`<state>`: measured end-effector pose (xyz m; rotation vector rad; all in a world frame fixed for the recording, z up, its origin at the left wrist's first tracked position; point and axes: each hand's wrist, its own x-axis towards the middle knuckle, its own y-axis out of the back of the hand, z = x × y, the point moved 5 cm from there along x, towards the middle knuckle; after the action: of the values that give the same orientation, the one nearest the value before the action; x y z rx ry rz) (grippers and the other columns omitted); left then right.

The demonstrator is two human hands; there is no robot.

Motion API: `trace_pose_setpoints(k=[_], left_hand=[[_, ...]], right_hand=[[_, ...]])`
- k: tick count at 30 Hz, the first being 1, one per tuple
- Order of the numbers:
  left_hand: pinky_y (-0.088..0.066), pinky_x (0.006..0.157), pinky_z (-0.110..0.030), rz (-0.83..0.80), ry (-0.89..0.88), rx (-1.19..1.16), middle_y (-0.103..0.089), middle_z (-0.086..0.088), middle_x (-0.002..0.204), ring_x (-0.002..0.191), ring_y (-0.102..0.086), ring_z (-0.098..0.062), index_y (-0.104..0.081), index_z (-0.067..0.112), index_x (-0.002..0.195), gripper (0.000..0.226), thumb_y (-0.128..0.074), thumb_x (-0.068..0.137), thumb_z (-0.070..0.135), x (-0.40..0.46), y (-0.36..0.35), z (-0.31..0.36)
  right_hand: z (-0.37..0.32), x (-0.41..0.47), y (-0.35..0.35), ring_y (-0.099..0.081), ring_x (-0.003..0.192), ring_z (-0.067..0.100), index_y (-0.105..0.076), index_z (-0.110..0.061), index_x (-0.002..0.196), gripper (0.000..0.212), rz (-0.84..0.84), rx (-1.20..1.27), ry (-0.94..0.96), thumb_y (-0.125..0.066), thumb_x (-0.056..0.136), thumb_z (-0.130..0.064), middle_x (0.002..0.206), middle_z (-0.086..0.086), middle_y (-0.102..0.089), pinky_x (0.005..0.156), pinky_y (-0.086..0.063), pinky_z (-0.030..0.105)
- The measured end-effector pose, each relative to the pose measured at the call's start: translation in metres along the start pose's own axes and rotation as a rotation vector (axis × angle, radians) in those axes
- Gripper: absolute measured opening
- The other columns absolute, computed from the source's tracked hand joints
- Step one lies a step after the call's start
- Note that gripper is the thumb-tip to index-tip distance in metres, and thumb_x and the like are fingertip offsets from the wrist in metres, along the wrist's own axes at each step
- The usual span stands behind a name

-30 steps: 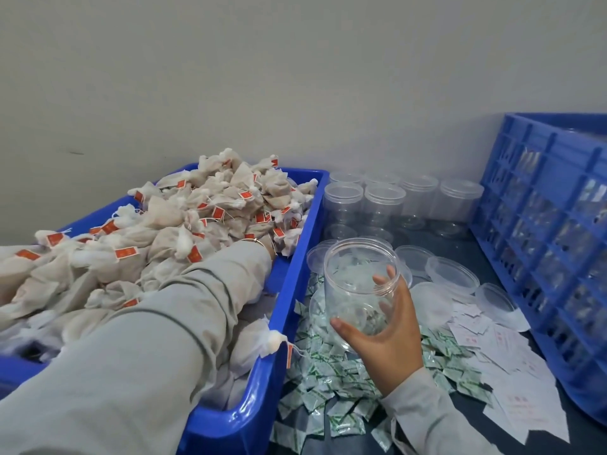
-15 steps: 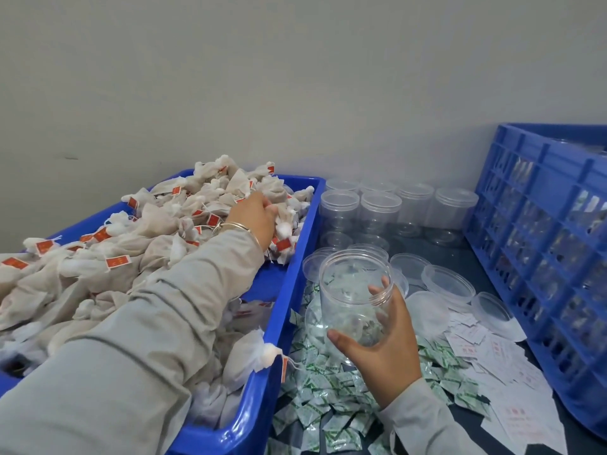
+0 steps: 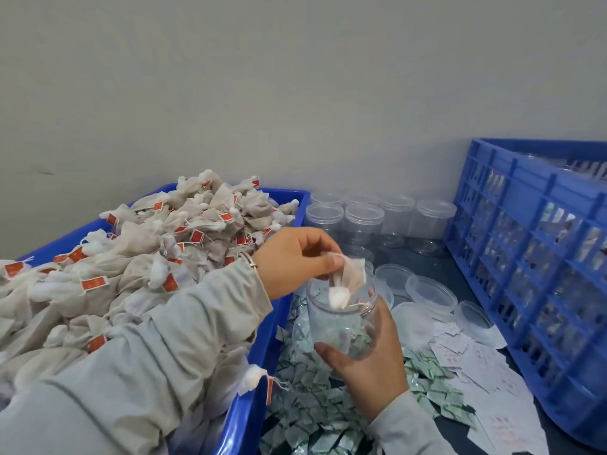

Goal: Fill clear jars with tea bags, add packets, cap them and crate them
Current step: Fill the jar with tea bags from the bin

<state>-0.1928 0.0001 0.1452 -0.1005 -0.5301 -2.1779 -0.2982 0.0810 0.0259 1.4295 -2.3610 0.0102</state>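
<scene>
Plain grey wall backs a dark tabletop (image 3: 440, 267) crowded with packing stock. Held jar (image 3: 341, 318): one clear, uncapped jar, gripped from its right side by the right hand (image 3: 368, 372), thumb across the front and fingers curled round the back. Directly over the jar mouth the left hand (image 3: 295, 261) pinches a single tea bag (image 3: 348, 280) between thumb and fingertips; the bag hangs partly inside the rim, its white knotted end lowest.

Left of the jar, one blue tub (image 3: 249, 418) is heaped with tea bags (image 3: 138, 267), white pouches with red tags, too many to count; one bag droops over the tub's near rim. Below and around the jar lies a pile of small green-and-white packets (image 3: 312, 405), spreading right into a looser scatter of white packets with red print (image 3: 486, 389).

Behind the jar stand capped empty jars (image 3: 363, 221); six can be made out in two rows, though the back row is partly hidden and the count may be higher. Right of the held jar, at least three loose lids (image 3: 430, 292) rest upturned on the tabletop, overlapping; further ones behind the jar cannot be counted.

Far right of the jar, one blue lattice crate (image 3: 532, 257) stands at the table edge, with filled jars dimly visible through its openings.
</scene>
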Motion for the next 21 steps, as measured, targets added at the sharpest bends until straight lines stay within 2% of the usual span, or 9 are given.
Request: trace_pose_setpoints(k=[3,4,9,11,13,15,17,19,21], left_hand=[[-0.056,0.078,-0.032,-0.012,-0.066,0.227,-0.070,-0.001,0.075,0.072,-0.066,-0.016,-0.067,0.025,0.074,0.020,-0.070,0.079,0.006,-0.002,0.000,0.001],[-0.056,0.077,-0.031,-0.020,-0.084,0.261,-0.071,0.000,0.075,0.073,-0.066,-0.015,-0.067,0.028,0.074,0.021,-0.071,0.078,0.008,-0.002,0.000,0.001],[-0.050,0.068,-0.011,-0.116,-0.103,0.424,-0.071,0.011,0.075,0.068,-0.064,0.002,-0.070,0.032,0.080,0.014,-0.070,0.080,0.018,-0.005,-0.004,0.004],[-0.047,0.066,-0.006,-0.137,-0.100,0.439,-0.070,0.014,0.076,0.068,-0.063,0.007,-0.070,0.029,0.083,0.011,-0.069,0.080,0.019,-0.006,-0.006,0.005],[-0.049,0.069,-0.009,-0.126,-0.112,0.416,-0.069,0.014,0.077,0.070,-0.063,0.005,-0.069,0.030,0.082,0.013,-0.069,0.081,0.017,-0.006,-0.005,0.007],[-0.051,0.074,-0.014,-0.038,-0.118,0.390,-0.070,0.012,0.076,0.071,-0.064,0.001,-0.068,0.033,0.077,0.018,-0.068,0.081,0.015,-0.004,0.005,0.009],[-0.051,0.075,-0.015,0.128,-0.105,0.359,-0.071,0.007,0.076,0.070,-0.064,-0.002,-0.067,0.033,0.074,0.022,-0.067,0.082,0.012,0.002,0.027,0.007],[-0.050,0.073,-0.016,0.321,-0.041,0.323,-0.070,-0.001,0.079,0.069,-0.062,-0.005,-0.067,0.028,0.074,0.021,-0.065,0.083,0.010,0.007,0.055,-0.001],[-0.049,0.075,-0.018,0.421,0.084,0.410,-0.069,-0.001,0.084,0.077,-0.063,-0.012,-0.069,0.023,0.081,0.014,-0.063,0.084,0.010,0.011,0.081,-0.016]], right_hand=[[-0.001,0.000,0.001,-0.047,0.120,0.008,-0.040,-0.028,0.134,0.103,0.011,0.012,0.017,-0.078,0.040,-0.049,0.128,-0.010,-0.052,0.097,-0.038,0.022],[-0.001,0.000,0.002,-0.047,0.120,0.007,-0.040,-0.028,0.134,0.104,0.010,0.014,0.017,-0.078,0.040,-0.050,0.128,-0.011,-0.052,0.097,-0.038,0.020],[0.003,0.000,-0.001,-0.046,0.125,0.019,-0.034,-0.023,0.140,0.112,-0.044,-0.028,0.000,-0.078,0.041,-0.052,0.135,-0.001,-0.048,0.104,-0.040,0.043],[0.003,0.000,-0.001,-0.047,0.123,0.018,-0.035,-0.025,0.140,0.112,-0.027,-0.032,0.004,-0.079,0.040,-0.052,0.133,-0.002,-0.049,0.103,-0.041,0.043],[0.003,0.000,-0.001,-0.047,0.122,0.014,-0.035,-0.029,0.139,0.110,-0.010,-0.037,0.010,-0.078,0.040,-0.052,0.131,-0.006,-0.049,0.103,-0.041,0.041],[0.004,-0.001,-0.001,-0.045,0.123,0.013,-0.034,-0.030,0.140,0.111,-0.009,-0.041,0.012,-0.078,0.040,-0.052,0.133,-0.008,-0.048,0.104,-0.040,0.042],[0.006,-0.002,-0.001,-0.043,0.124,0.012,-0.032,-0.031,0.141,0.115,-0.007,-0.021,-0.006,-0.078,0.039,-0.055,0.134,-0.011,-0.045,0.105,-0.039,0.043],[0.009,-0.003,-0.001,-0.040,0.125,0.013,-0.029,-0.034,0.141,0.117,-0.013,0.012,-0.036,-0.081,0.038,-0.056,0.133,-0.014,-0.042,0.105,-0.039,0.046],[0.009,-0.004,-0.001,-0.038,0.126,0.013,-0.027,-0.035,0.142,0.118,-0.025,0.016,-0.040,-0.083,0.040,-0.053,0.132,-0.017,-0.039,0.105,-0.039,0.048]])
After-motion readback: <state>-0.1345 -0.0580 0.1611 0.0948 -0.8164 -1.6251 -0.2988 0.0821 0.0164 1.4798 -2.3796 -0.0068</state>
